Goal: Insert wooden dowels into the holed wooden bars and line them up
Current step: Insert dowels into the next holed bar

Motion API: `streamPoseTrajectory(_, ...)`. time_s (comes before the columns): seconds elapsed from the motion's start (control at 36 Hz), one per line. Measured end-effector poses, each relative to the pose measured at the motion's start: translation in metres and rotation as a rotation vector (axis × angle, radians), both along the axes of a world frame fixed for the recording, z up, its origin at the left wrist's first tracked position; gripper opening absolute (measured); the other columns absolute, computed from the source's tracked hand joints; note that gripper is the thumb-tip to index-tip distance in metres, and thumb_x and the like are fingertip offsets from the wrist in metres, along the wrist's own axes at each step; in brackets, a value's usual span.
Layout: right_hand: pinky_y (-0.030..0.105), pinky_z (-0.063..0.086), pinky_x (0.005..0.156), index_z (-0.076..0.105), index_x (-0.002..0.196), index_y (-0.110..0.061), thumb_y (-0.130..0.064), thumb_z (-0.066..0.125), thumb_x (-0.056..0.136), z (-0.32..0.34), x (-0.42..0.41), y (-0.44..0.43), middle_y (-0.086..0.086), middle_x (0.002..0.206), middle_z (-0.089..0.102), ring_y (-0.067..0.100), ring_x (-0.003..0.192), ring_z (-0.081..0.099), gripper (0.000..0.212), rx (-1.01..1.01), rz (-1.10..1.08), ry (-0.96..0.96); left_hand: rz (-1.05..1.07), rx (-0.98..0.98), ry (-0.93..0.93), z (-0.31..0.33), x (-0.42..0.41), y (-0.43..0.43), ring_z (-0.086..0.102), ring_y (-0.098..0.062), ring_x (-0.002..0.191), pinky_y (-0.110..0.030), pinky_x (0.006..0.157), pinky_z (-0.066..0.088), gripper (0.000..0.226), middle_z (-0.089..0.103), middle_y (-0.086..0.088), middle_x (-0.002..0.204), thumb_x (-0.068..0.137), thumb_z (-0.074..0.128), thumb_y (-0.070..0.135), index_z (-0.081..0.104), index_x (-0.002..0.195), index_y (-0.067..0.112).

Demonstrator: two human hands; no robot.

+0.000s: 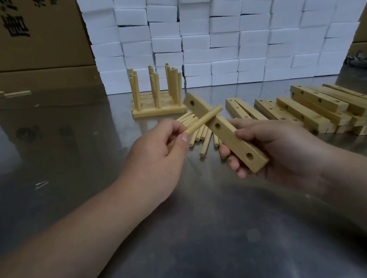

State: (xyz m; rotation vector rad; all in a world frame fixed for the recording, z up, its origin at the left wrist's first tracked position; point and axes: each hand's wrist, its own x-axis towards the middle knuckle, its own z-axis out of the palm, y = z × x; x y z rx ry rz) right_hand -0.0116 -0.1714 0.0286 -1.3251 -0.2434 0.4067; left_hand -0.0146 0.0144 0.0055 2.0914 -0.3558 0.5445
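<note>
Pinching a dowel (205,119), left fingers (173,127) hold it across, perhaps touching, the bar (230,139) right fingers (253,132) grip.

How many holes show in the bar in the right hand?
3 in the bar: far hole by the tip, middle hole beside the dowel, near hole at the near end. The dowel hides a strip.

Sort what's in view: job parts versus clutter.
Job: dowel in left hand; holed bar in right hand; loose dowels; stack of empty bars; finished row with upright dowels.
Just lying about: cardboard boxes; white blocks; dark bundle far right.
</note>
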Motion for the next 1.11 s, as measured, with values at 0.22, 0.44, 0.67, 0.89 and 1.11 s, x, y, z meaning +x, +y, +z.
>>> streamPoseTrajectory(0.22, 0.025, 0.044, 0.043, 0.055, 0.118, -0.009, -0.012, 0.028, 0.093, -0.001, 0.005, -0.002, 0.006, 0.065, 0.060, 0.015, 0.048, 0.051, 0.037, 0.026, -0.066, 0.028, 0.097, -0.027, -0.016, 0.003, 0.002, 0.002, 0.043, 0.001, 0.047, -0.011, 0.041, 0.032, 0.019, 0.051, 0.020, 0.057, 0.090, 0.050, 0.026, 0.055, 0.073, 0.033)
streamPoseTrajectory(0.44, 0.026, 0.045, 0.041, 0.055, 0.113, -0.004, -0.009, 0.029, 0.090, -0.002, 0.005, -0.003, 0.010, 0.066, 0.060, 0.016, 0.046, 0.052, 0.036, -0.013, -0.062, -0.001, 0.180, -0.095, -0.047, 0.009, 0.002, 0.005, 0.039, -0.001, 0.039, -0.011, 0.035, 0.027, 0.021, 0.048, 0.020, 0.047, 0.090, 0.050, 0.024, 0.052, 0.070, 0.031)
streamPoseTrajectory(0.67, 0.026, 0.046, 0.040, 0.055, 0.105, -0.002, -0.008, 0.030, 0.089, -0.001, 0.001, -0.003, 0.010, 0.063, 0.059, 0.017, 0.044, 0.051, 0.031, -0.062, -0.058, -0.028, 0.198, -0.090, -0.081, 0.009, 0.004, 0.009, 0.042, 0.003, 0.043, -0.008, 0.037, 0.028, 0.018, 0.050, 0.019, 0.051, 0.092, 0.048, 0.025, 0.059, 0.079, 0.034)
streamPoseTrajectory(0.89, 0.025, 0.043, 0.040, 0.056, 0.112, -0.031, -0.008, 0.027, 0.090, 0.003, 0.000, -0.003, 0.006, 0.061, 0.058, 0.014, 0.044, 0.048, 0.043, -0.172, -0.050, -0.072, 0.191, 0.002, -0.109, 0.008, 0.003, 0.009, 0.050, 0.010, 0.073, 0.000, 0.057, 0.033, 0.016, 0.054, 0.023, 0.082, 0.088, 0.054, 0.030, 0.062, 0.090, 0.044)
streamPoseTrajectory(1.11, 0.023, 0.043, 0.043, 0.059, 0.101, -0.041, -0.021, 0.040, 0.097, 0.005, -0.004, -0.003, 0.002, 0.065, 0.063, 0.013, 0.046, 0.050, 0.028, -0.287, -0.120, -0.189, 0.228, 0.143, -0.176, 0.008, 0.005, 0.011, 0.046, 0.015, 0.076, 0.001, 0.059, 0.030, 0.022, 0.049, 0.023, 0.080, 0.088, 0.054, 0.028, 0.068, 0.104, 0.029)
